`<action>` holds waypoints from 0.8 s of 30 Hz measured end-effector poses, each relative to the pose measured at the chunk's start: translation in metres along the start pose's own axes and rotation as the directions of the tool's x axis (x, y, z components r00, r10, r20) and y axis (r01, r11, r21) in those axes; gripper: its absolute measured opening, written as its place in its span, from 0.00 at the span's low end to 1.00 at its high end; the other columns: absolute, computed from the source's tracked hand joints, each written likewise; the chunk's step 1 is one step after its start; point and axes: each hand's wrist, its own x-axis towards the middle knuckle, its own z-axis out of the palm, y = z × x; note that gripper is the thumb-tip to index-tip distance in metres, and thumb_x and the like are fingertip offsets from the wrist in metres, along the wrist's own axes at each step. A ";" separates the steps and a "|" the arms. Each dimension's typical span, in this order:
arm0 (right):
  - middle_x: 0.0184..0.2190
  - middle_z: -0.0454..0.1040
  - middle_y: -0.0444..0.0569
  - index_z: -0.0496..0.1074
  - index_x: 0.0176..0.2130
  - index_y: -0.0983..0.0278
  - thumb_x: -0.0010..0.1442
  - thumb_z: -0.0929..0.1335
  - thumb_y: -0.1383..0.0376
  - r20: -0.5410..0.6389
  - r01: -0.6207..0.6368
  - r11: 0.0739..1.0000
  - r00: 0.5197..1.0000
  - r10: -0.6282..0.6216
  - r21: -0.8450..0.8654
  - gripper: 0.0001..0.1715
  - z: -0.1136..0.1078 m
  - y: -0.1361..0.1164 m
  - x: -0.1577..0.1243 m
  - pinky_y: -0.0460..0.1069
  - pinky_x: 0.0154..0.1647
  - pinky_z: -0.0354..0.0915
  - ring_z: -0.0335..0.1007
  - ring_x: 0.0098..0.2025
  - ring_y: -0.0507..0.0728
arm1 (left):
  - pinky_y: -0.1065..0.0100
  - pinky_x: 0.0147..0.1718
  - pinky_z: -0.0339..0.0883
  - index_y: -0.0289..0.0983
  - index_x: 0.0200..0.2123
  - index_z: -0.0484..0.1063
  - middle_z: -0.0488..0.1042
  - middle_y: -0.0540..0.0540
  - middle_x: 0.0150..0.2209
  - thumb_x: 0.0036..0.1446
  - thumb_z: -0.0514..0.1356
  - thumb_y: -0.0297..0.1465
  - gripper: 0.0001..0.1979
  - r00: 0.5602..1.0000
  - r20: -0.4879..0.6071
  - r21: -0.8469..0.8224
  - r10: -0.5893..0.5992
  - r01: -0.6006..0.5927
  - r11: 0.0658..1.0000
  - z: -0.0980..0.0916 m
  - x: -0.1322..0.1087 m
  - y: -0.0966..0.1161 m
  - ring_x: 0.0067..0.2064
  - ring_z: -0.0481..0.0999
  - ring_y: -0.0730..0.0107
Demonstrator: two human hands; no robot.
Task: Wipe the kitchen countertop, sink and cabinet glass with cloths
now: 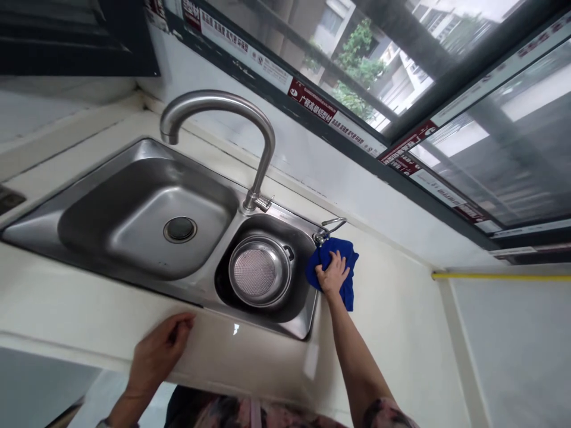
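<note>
Pale kitchen bench (392,333) under a wide window (357,59), seen from above by the head camera.

- Blue cloth (348,288): bunched on the bench at the right end of the sink, touching the sink's rim and lying just below a small side tap (328,229).
- Right hand (332,274): palm down on top of the cloth, arm stretched forward. Grip spread, fingers fanned over the fabric and pressing on it rather than pinching it.
- Left hand (156,356): well apart from the cloth, resting on the bench's front edge. Grip loose, fingers bent against the surface, nothing held.
- Double stainless sink (134,178): the small bowl, next to the cloth, holds a round perforated strainer basket (259,270). The large bowl to the left has a dark drain plug (179,229) in its floor.
- Gooseneck faucet (263,148): stands at the back rim between the two bowls, spout arching over the large bowl.
- Window frame is dark, with red-and-white printed sticker strips (312,101) along it; buildings and green foliage show through the glass.
- Yellow bar (499,276) runs along the wall at far right.
</note>
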 end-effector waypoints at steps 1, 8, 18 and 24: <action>0.72 0.58 0.57 0.63 0.67 0.65 0.57 0.63 0.59 0.002 0.001 1.000 1.000 -0.001 -0.010 0.40 -0.001 0.000 -0.008 0.72 0.72 0.47 0.46 0.75 0.70 | 0.71 0.34 0.75 0.42 0.39 0.80 0.84 0.52 0.34 0.60 0.54 0.43 0.17 1.000 -0.011 0.008 0.016 -0.016 1.000 0.000 0.000 0.001 0.33 0.83 0.68; 0.73 0.57 0.57 0.62 0.68 0.65 0.57 0.63 0.60 0.004 0.017 0.999 1.000 -0.017 -0.041 0.41 -0.008 0.004 -0.059 0.71 0.72 0.46 0.46 0.75 0.71 | 0.71 0.37 0.74 0.42 0.41 0.79 0.84 0.51 0.37 0.63 0.53 0.40 0.17 0.990 -0.066 0.020 0.126 -0.125 0.992 0.003 -0.001 0.000 0.36 0.83 0.69; 0.73 0.57 0.57 0.61 0.69 0.64 0.59 0.63 0.61 0.003 0.026 0.998 1.000 -0.026 -0.055 0.40 -0.015 0.009 -0.120 0.71 0.73 0.44 0.44 0.76 0.69 | 0.70 0.34 0.73 0.39 0.40 0.79 0.84 0.52 0.36 0.66 0.52 0.38 0.17 0.961 -0.076 0.071 0.267 -0.262 0.962 0.001 0.002 0.001 0.33 0.83 0.69; 0.73 0.56 0.57 0.61 0.68 0.65 0.59 0.62 0.60 0.016 0.035 0.999 0.999 -0.034 -0.037 0.40 -0.019 0.017 -0.163 0.71 0.72 0.44 0.44 0.76 0.71 | 0.72 0.34 0.73 0.39 0.40 0.79 0.84 0.52 0.38 0.67 0.53 0.38 0.15 0.941 -0.092 0.058 0.327 -0.323 0.945 0.001 0.003 0.001 0.34 0.83 0.70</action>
